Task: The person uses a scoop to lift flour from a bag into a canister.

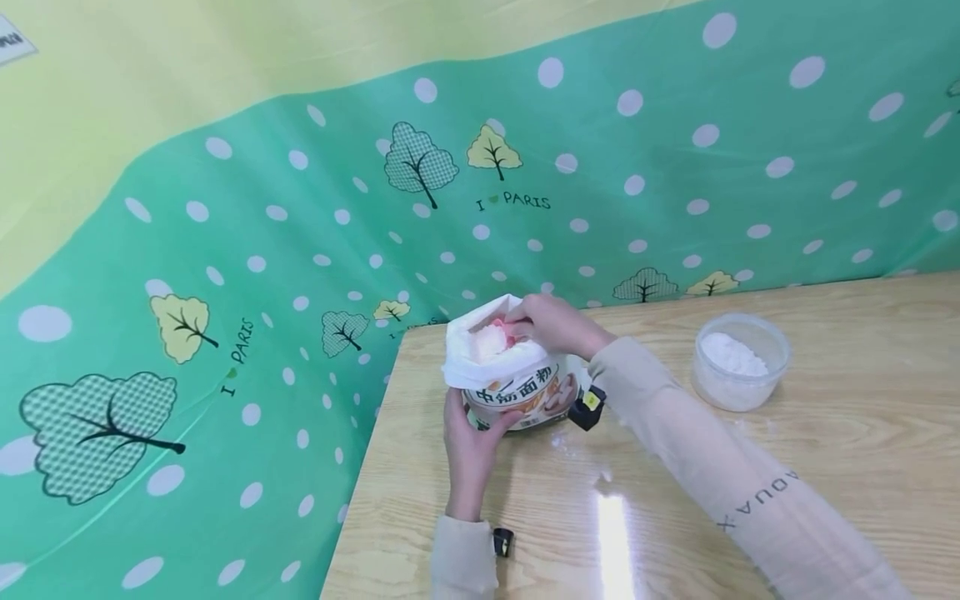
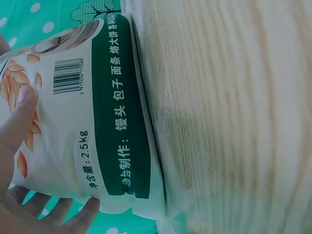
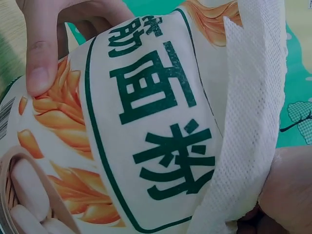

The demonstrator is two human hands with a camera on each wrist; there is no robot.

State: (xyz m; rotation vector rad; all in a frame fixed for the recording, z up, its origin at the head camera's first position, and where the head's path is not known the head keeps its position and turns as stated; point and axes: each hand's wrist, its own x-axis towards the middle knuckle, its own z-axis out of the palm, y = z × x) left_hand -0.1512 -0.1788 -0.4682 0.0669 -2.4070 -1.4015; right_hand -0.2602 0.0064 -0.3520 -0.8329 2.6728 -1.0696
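Observation:
A white flour bag (image 1: 517, 387) with green lettering stands upright on the table, its top rolled outward into a cuff. My left hand (image 1: 468, 442) holds its lower left side, thumb (image 2: 22, 117) on the printed front and fingers round the side. My right hand (image 1: 555, 325) reaches over the rim and grips a red scoop (image 1: 511, 339) inside the mouth, partly hidden by the fingers. White flour (image 1: 489, 340) shows beside the scoop. In the right wrist view the cuff (image 3: 248, 107) hides most of the right hand.
A round clear plastic tub (image 1: 738, 392) partly filled with white powder stands on the wooden table (image 1: 847, 400) to the right. Behind and to the left hangs a green patterned cloth (image 1: 300, 250). A black wrist camera (image 1: 587, 408) sits close by the bag's right side.

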